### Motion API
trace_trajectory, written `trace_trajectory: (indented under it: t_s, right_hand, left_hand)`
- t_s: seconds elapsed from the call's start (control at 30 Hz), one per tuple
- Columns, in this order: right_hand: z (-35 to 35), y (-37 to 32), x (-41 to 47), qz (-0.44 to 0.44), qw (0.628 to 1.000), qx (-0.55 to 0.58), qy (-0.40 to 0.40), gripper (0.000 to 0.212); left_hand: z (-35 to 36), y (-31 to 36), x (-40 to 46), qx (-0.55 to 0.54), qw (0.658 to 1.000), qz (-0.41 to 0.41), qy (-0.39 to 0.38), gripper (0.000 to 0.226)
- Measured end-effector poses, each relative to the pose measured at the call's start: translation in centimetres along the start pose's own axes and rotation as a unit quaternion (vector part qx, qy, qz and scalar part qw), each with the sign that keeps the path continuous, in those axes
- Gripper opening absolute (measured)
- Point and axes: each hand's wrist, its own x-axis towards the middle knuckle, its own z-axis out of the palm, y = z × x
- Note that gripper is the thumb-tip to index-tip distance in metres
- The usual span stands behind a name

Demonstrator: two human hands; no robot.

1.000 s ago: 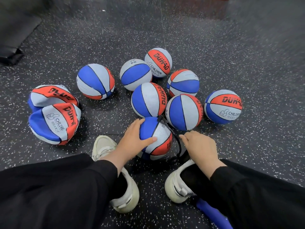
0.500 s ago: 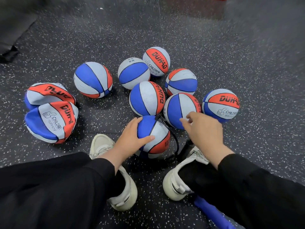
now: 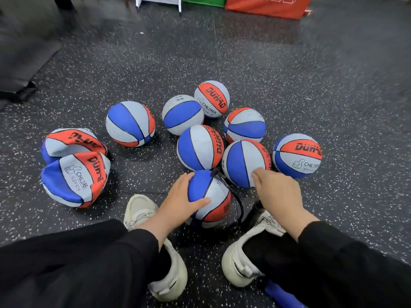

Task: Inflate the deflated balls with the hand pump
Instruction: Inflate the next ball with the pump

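Between my feet sits a red, white and blue ball (image 3: 213, 192), and my left hand (image 3: 178, 203) grips its left side, thumb across the front. A black hose (image 3: 239, 205) runs from the valve on top of this ball down to the black pump barrel (image 3: 253, 215) by my right shoe. My right hand (image 3: 278, 192) is raised above the barrel with its fingers curled down over the pump handle, which the hand hides. Two deflated, crumpled balls (image 3: 75, 178) lie at the left. Several round balls (image 3: 200, 147) are clustered beyond my hands.
My two white shoes (image 3: 169, 272) stand on speckled black rubber floor. A blue object (image 3: 280, 294) pokes out under my right leg. A dark mat (image 3: 20, 63) lies at the far left, and orange and green boxes (image 3: 266, 5) stand at the back.
My right hand has risen from low beside the ball to well above the pump barrel. My left hand has stayed on the ball. The camera has tilted up slightly.
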Motion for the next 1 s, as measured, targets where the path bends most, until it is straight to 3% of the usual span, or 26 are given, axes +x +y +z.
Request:
trace_trajectory:
  t_s: [0.13,0.27,0.5,0.63,0.7,0.8,0.87,0.93,1.0]
  right_hand:
    - [-4.1,0.6,2.5,-0.013,0.998,0.018,0.052,0.028]
    - [-1.6,0.2,0.6,0.019,0.997,0.038,0.069,0.03]
    - [4.5,-2.6,-3.4,-0.016,0.996,0.066,-0.06,0.044]
    - [4.4,-2.5,-3.4,0.009,0.987,0.069,-0.144,0.063]
    - [3.3,-2.7,-2.9,0.017,0.981,0.055,-0.184,0.07]
    - [0.6,-3.6,-1.0,0.005,0.987,0.071,-0.142,0.065]
    - [-0.7,-4.6,0.6,-0.025,0.982,0.154,-0.109,0.064]
    - [-0.9,-5.9,1.7,-0.03,0.952,0.252,-0.169,0.065]
    - [0.1,-7.0,2.3,-0.03,0.94,0.253,-0.225,0.057]
  left_hand:
    - [0.0,-0.1,0.2,0.003,1.0,-0.001,-0.003,0.101]
    - [0.1,0.1,0.1,0.005,1.0,0.003,-0.001,0.1]
    - [-0.4,0.3,-0.3,-0.003,1.0,-0.008,-0.005,0.096]
    - [-0.5,1.1,0.2,0.04,0.999,0.0,0.036,0.083]
    - [-0.6,1.2,0.7,0.048,0.999,0.002,0.023,0.089]
    - [-0.6,1.7,1.6,0.067,0.997,0.011,-0.028,0.103]
    - [-0.4,1.8,1.8,0.09,0.995,0.01,-0.049,0.104]
    - [-0.2,2.0,1.6,0.113,0.992,0.011,-0.058,0.103]
    - [-0.2,2.2,1.3,0.139,0.988,0.028,-0.055,0.1]
